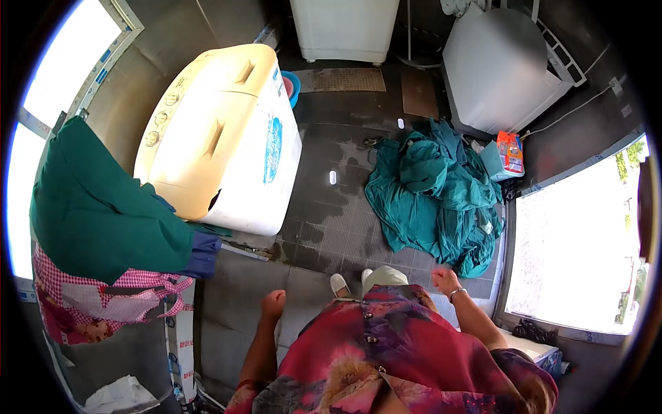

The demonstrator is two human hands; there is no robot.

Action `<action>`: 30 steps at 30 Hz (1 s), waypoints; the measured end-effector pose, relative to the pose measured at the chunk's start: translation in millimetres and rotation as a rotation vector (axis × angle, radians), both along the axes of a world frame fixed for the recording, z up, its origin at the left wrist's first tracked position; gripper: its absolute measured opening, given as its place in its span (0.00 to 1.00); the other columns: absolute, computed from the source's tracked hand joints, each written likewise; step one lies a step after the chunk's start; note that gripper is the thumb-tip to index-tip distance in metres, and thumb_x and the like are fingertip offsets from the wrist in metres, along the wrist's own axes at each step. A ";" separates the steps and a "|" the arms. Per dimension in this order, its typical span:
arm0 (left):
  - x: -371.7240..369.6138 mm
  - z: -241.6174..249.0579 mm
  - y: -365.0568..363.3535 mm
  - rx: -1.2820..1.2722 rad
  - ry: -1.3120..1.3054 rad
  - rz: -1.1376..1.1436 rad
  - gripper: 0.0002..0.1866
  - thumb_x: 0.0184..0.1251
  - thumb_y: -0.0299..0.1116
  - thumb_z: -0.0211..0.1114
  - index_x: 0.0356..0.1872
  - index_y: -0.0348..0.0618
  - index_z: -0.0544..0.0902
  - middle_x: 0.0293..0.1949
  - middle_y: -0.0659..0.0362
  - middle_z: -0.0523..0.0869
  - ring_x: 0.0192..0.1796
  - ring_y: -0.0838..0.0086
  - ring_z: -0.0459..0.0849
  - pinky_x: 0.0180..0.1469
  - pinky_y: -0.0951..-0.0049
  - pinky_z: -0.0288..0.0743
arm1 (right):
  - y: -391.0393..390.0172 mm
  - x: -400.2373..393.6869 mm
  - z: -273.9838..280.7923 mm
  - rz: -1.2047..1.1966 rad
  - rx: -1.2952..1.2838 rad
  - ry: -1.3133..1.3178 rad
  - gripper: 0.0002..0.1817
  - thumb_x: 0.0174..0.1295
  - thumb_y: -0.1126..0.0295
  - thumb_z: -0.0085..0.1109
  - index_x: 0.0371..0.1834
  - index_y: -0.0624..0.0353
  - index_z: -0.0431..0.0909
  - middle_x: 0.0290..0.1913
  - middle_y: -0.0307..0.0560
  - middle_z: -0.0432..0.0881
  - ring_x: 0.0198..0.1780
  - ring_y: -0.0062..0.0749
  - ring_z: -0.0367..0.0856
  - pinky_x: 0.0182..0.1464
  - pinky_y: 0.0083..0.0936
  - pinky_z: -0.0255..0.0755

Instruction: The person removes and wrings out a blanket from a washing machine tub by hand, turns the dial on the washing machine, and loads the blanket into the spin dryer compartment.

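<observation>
My left hand [274,303] is closed in a loose fist beside my body, with nothing seen in it. On the other side, my right hand [446,280], with a bracelet at the wrist, is also curled closed and looks empty. It is just below a heap of green cloth [441,186] on the dark tiled floor, not clearly touching it. A cream and white twin-tub washing machine [207,131] stands at the upper left. Green cloth [103,207] hangs at the left, above a pink checked cloth [110,297].
A white appliance [345,27] stands at the top, another white machine [496,69] at the upper right. A blue basin [295,88] sits behind the washer. An orange packet [510,152] is near the right window. Wet patches mark the floor [324,234].
</observation>
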State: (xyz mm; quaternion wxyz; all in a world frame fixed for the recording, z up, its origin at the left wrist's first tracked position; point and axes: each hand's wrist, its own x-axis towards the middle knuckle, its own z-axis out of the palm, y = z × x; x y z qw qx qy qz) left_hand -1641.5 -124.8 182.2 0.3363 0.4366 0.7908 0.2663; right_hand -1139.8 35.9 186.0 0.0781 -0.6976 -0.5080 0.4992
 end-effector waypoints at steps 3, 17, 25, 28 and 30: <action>5.2 -4.9 16.5 -0.083 0.016 -0.033 0.11 0.53 0.34 0.54 0.31 0.39 0.79 0.31 0.48 0.80 0.36 0.58 0.79 0.39 0.67 0.71 | -24.7 75.7 -96.5 0.156 -0.026 -0.085 0.10 0.52 0.66 0.49 0.33 0.59 0.75 0.21 0.40 0.74 0.22 0.24 0.74 0.19 0.21 0.67; -39.0 -115.3 96.6 -0.523 0.114 -0.375 0.15 0.53 0.42 0.53 0.34 0.42 0.79 0.31 0.48 0.80 0.37 0.56 0.78 0.39 0.60 0.70 | 245.1 -16.9 -19.5 -0.459 -0.149 0.207 0.10 0.53 0.69 0.49 0.36 0.59 0.76 0.23 0.40 0.76 0.23 0.24 0.75 0.21 0.18 0.68; -10.0 39.9 421.2 0.020 -0.047 0.003 0.11 0.54 0.35 0.55 0.34 0.41 0.80 0.25 0.53 0.80 0.28 0.65 0.79 0.34 0.72 0.71 | 357.4 -16.3 -16.9 -0.325 -0.064 0.238 0.10 0.52 0.67 0.50 0.33 0.59 0.76 0.21 0.39 0.75 0.22 0.23 0.74 0.21 0.19 0.67; 2.5 52.2 470.0 0.006 0.123 -0.206 0.10 0.54 0.35 0.55 0.34 0.43 0.79 0.27 0.53 0.81 0.30 0.64 0.79 0.33 0.70 0.71 | 362.7 3.5 -38.2 -0.469 -0.122 0.180 0.09 0.50 0.67 0.51 0.29 0.59 0.78 0.19 0.40 0.75 0.21 0.24 0.75 0.21 0.21 0.68; 1.3 38.4 492.3 -0.040 0.204 -0.313 0.10 0.54 0.34 0.53 0.35 0.44 0.79 0.28 0.54 0.81 0.31 0.65 0.80 0.32 0.69 0.71 | 353.9 28.4 -75.6 -0.518 -0.163 0.132 0.08 0.49 0.68 0.52 0.27 0.59 0.78 0.18 0.40 0.76 0.22 0.25 0.76 0.21 0.22 0.68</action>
